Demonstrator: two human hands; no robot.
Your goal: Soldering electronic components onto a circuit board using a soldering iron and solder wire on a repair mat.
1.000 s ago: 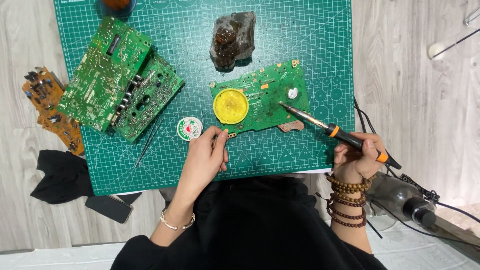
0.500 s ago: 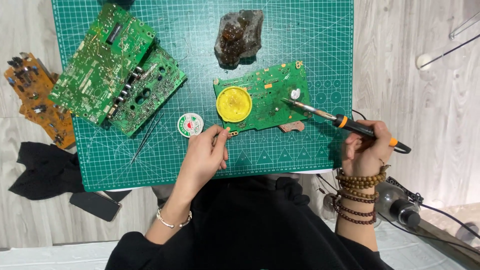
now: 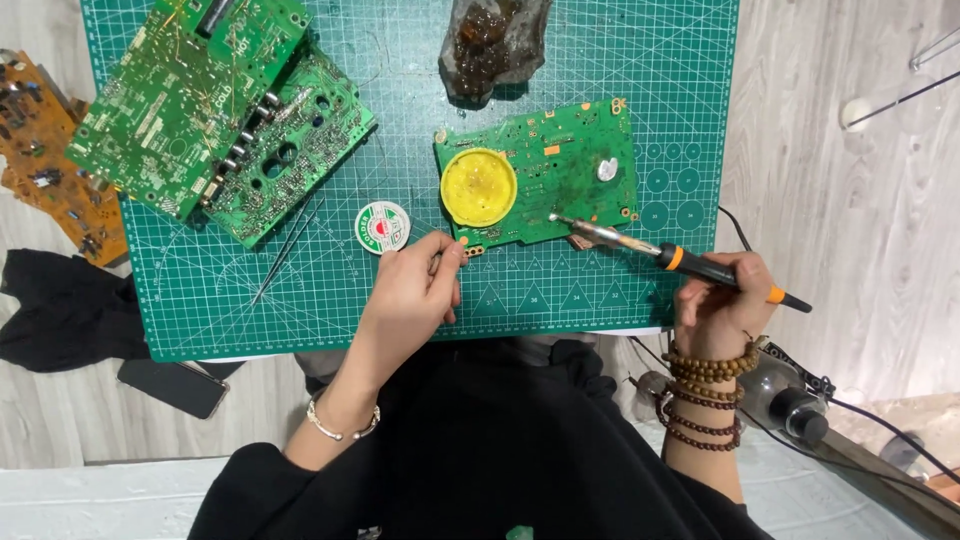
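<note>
Green gridded cutting mat (image 3: 600,60) fills upper frame on the pale wood tabletop (image 3: 850,230). Two large green circuit boards (image 3: 215,110) overlap at upper left. Smaller green circuit board with round yellow disc (image 3: 560,170) sits centre right, long axis roughly level. Right hand (image 3: 722,305) is closed around the black-and-orange soldering iron (image 3: 690,262); its long axis slants, tip pointing upper left onto the board's lower edge. Left hand (image 3: 410,300) pinches something too small to tell at the board's lower left corner. Round white, red and green label reel (image 3: 382,226) lies just beside it.
</note>
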